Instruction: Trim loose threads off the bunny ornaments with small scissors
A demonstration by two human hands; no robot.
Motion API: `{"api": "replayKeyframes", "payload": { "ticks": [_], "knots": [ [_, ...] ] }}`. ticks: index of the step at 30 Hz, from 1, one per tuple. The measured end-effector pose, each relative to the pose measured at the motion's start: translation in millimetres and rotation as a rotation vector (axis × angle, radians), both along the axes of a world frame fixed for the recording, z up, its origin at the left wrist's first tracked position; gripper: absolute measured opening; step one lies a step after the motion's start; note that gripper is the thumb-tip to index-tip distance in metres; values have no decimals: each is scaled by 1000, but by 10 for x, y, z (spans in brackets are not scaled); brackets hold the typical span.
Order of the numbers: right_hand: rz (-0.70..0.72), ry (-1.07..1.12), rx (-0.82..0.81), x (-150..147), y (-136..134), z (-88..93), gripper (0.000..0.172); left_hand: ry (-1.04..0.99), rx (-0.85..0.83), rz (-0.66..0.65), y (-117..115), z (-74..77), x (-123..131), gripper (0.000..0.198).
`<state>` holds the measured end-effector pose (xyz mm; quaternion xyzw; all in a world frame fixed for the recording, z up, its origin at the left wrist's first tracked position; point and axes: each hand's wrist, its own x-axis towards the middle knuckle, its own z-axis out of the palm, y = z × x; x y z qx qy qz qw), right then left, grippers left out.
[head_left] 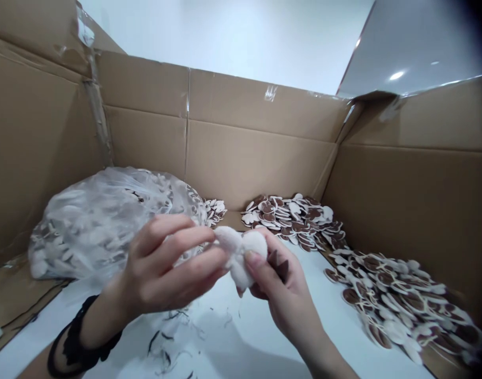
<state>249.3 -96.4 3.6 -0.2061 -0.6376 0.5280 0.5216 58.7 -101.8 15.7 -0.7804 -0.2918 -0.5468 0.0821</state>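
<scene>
A white fuzzy fabric piece with rounded lobes (241, 257) is held up between my two hands, above the white table. My right hand (284, 284) grips it from the right, thumb pressed on its front. Dark brown pointed tips (278, 265) stick out between the fingers of that hand; what they belong to is hidden. My left hand (173, 263) has its fingertips closed on the left edge of the fabric piece, fingers bent. A black band (85, 337) circles the left wrist. Loose dark and pale thread scraps (165, 352) lie below the hands.
Piles of brown-and-white shaped fabric pieces lie at the back right (292, 216) and along the right (406, 305). A large clear plastic bag (106, 221) full of similar pale pieces stands at the left, a small heap (215, 210) beside it. Cardboard walls (260, 152) surround the white tabletop (233, 337).
</scene>
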Motion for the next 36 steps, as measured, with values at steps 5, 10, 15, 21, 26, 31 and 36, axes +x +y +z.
{"api": "replayKeyframes", "payload": {
  "ticks": [5,10,15,21,26,31,36],
  "knots": [
    [-142,-27,82,-38,-25,-19,24,218,470,291,-1,-71,104,29],
    [-95,46,74,-48,13,-50,19,221,307,237,-34,-67,238,31],
    [51,151,-30,-63,102,-90,18,61,77,201,-80,-29,296,21],
    [-56,166,25,-142,128,-148,21,64,-14,210,-97,-55,308,19],
    [-253,39,293,-153,107,-160,11,37,-104,168,-96,-72,317,18],
    [-280,-55,438,-129,123,-211,22,55,-158,155,-129,-87,312,14],
    [-291,-125,524,-122,137,-244,35,30,-286,81,-102,-60,297,14]
  ]
}}
